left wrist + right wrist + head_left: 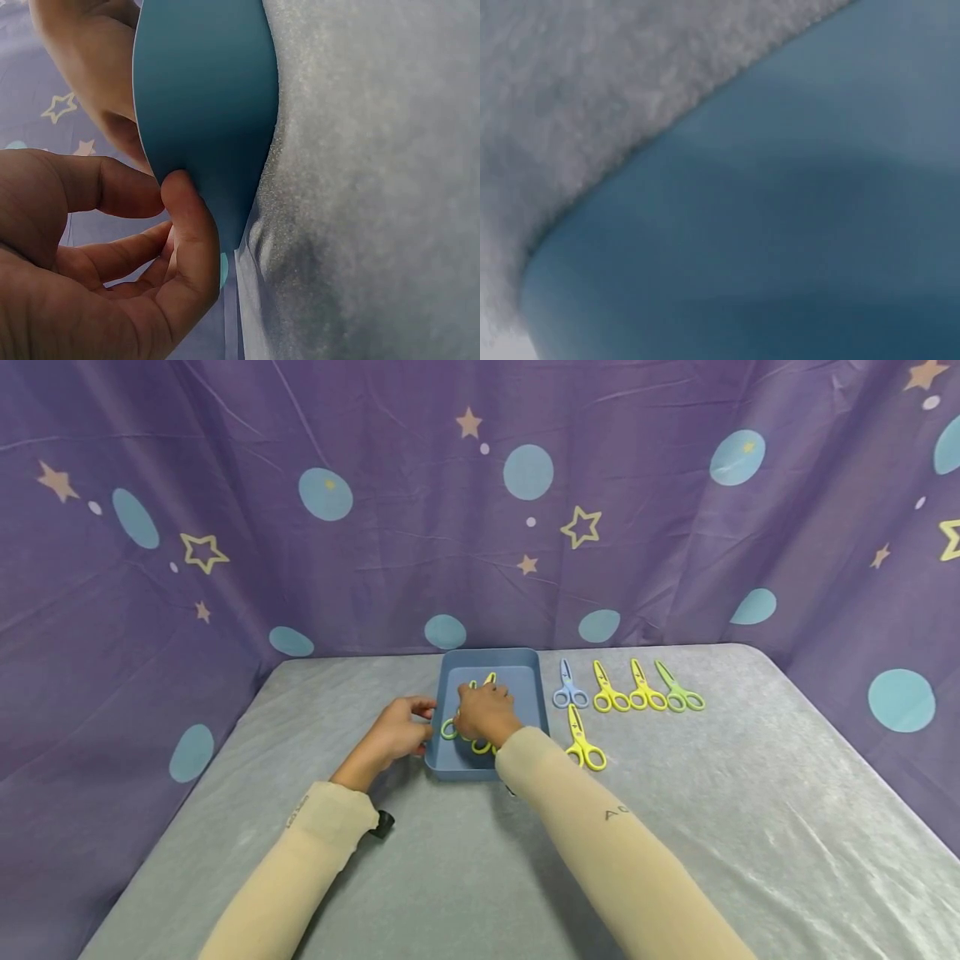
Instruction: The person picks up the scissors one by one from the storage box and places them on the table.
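Note:
My left hand [401, 727] is at the left side of a shallow blue tray [465, 774]. In the left wrist view its thumb and a bent finger pinch the edge of the tray wall [206, 90]. My right hand [486, 714] reaches down inside the tray, its fingers bent over some scissors. Yellow scissors handles [482, 747] and a green handle [448, 729] show from under it, and a yellow blade tip [491, 677] shows beyond. I cannot tell whether the right fingertips grip a pair. Only the tray's blurred blue surface [742, 240] and cloth fill the right wrist view.
Right of the tray a row of scissors lies with blades pointing away: blue [567, 675], two yellow [602, 679], then green [666, 677]. Another yellow pair [576, 723] lies nearer, partly behind my right sleeve. Grey cloth [720, 827] covers the table; a purple curtain [420, 568] hangs behind.

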A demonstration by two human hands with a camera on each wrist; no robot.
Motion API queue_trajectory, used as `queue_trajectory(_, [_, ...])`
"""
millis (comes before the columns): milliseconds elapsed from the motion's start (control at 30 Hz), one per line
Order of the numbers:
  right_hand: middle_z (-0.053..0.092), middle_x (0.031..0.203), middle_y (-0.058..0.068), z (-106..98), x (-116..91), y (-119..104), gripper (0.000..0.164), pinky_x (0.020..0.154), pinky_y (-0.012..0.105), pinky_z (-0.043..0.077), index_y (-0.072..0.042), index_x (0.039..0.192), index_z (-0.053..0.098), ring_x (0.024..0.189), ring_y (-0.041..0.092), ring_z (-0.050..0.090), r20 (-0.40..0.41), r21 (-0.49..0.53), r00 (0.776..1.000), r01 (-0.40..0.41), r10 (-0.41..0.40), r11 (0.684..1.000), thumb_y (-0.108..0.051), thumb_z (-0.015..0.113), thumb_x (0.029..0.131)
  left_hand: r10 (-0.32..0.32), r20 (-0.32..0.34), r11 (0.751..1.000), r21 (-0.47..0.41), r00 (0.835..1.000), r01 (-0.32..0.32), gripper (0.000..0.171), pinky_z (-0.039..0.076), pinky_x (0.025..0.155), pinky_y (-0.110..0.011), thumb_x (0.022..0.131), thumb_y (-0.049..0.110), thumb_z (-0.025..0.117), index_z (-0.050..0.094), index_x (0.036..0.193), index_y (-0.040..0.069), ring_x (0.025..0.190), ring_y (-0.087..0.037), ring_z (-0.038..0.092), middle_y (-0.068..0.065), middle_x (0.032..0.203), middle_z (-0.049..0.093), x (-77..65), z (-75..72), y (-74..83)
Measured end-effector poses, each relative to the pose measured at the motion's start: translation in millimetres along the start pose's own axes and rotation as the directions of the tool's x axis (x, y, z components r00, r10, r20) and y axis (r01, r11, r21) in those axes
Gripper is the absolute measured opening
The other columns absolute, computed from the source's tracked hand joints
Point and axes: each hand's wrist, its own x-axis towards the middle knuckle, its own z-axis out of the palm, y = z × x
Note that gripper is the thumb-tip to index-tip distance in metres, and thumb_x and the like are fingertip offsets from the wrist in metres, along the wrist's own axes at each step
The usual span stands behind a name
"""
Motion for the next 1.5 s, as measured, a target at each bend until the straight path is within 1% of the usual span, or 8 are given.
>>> queue_trajectory(200, [0.045,0.146,0.027,1,-1,0,0.056,0.109,0.058,0.037,-0.021,0.151,0.048,0.131,0.047,0.042,-0.007,0.015,1.000,0.009,-0.009,1.000,-0.040,0.062,0.100,-0.002,0.004,1.000,-0.002,1.000,0.002,0.058,0.058,0.064,-0.033,0.092,-0.004,0.054,0.048,0.150,0.000,0.087,-0.022,0.062,-0.020,0.138,0.051,-0.4,0.2,-0.1])
queue_trajectory(433, [0.047,0.138,0.026,1,-7,2,0.062,0.101,0.052,0.041,-0.023,0.154,0.045,0.118,0.043,0.044,-0.031,-0.002,0.999,0.031,-0.031,1.000,-0.045,0.063,0.099,0.007,0.006,1.000,-0.003,1.000,-0.007,0.059,0.058,0.063,-0.033,0.091,-0.004,0.055,0.048,0.150,-0.001,0.084,-0.022,0.062,-0.021,0.138,0.051,-0.4,0.3,-0.3])
queue_trajectory(733, [0.049,0.132,0.023,2,-6,8,0.058,0.097,0.051,0.042,-0.026,0.150,0.049,0.114,0.040,0.043,-0.087,0.010,0.995,0.044,-0.043,0.999,-0.044,0.065,0.097,0.011,-0.001,1.000,-0.001,1.000,-0.011,0.059,0.058,0.063,-0.033,0.091,-0.004,0.054,0.048,0.150,-0.001,0.083,-0.021,0.062,-0.022,0.139,0.052,-1.7,0.3,0.4])
queue_trajectory(867, [0.052,0.123,0.021,2,-6,12,0.049,0.095,0.051,0.043,-0.024,0.138,0.056,0.111,0.041,0.044,-0.107,0.005,0.993,0.047,-0.046,0.999,-0.043,0.068,0.095,0.012,-0.003,1.000,-0.004,1.000,-0.012,0.058,0.058,0.063,-0.033,0.092,-0.005,0.054,0.048,0.149,-0.001,0.080,-0.020,0.062,-0.022,0.138,0.051,-1.1,0.0,-0.8])
queue_trajectory(967, [0.053,0.116,0.020,2,-7,15,0.038,0.092,0.051,0.043,-0.021,0.122,0.059,0.109,0.041,0.046,-0.122,-0.009,0.991,0.051,-0.052,0.999,-0.043,0.071,0.093,0.015,-0.005,1.000,-0.003,1.000,-0.015,0.058,0.058,0.062,-0.033,0.091,-0.005,0.054,0.048,0.149,-0.001,0.076,-0.020,0.061,-0.022,0.138,0.051,-1.2,-0.2,-1.4])
queue_trajectory(1133, [0.053,0.111,0.019,0,-12,19,0.032,0.088,0.051,0.045,-0.019,0.110,0.058,0.105,0.041,0.047,-0.142,-0.016,0.987,0.074,-0.075,0.997,-0.040,0.073,0.090,0.012,-0.002,1.000,-0.002,1.000,-0.012,0.058,0.057,0.062,-0.033,0.092,-0.005,0.054,0.048,0.150,-0.001,0.076,-0.021,0.062,-0.022,0.138,0.051,-2.1,-0.3,-1.8])
queue_trajectory(1300, [0.053,0.109,0.018,-4,-21,21,0.029,0.088,0.053,0.045,-0.018,0.106,0.057,0.106,0.041,0.047,-0.164,-0.014,0.980,0.111,-0.112,0.994,-0.036,0.073,0.090,0.008,-0.002,1.000,0.000,1.000,-0.008,0.058,0.058,0.063,-0.033,0.092,-0.004,0.054,0.048,0.150,-0.001,0.080,-0.021,0.063,-0.022,0.137,0.052,-2.6,-0.6,-1.4])
queue_trajectory(1500, [0.054,0.108,0.017,-9,-32,29,0.029,0.089,0.053,0.043,-0.017,0.109,0.060,0.106,0.041,0.046,-0.208,0.035,0.965,0.169,-0.158,0.985,-0.032,0.075,0.089,0.007,-0.003,1.000,0.002,1.000,-0.007,0.059,0.059,0.066,-0.037,0.092,-0.004,0.055,0.049,0.150,0.001,0.074,-0.020,0.062,-0.021,0.138,0.052,-0.9,-0.3,-1.2])
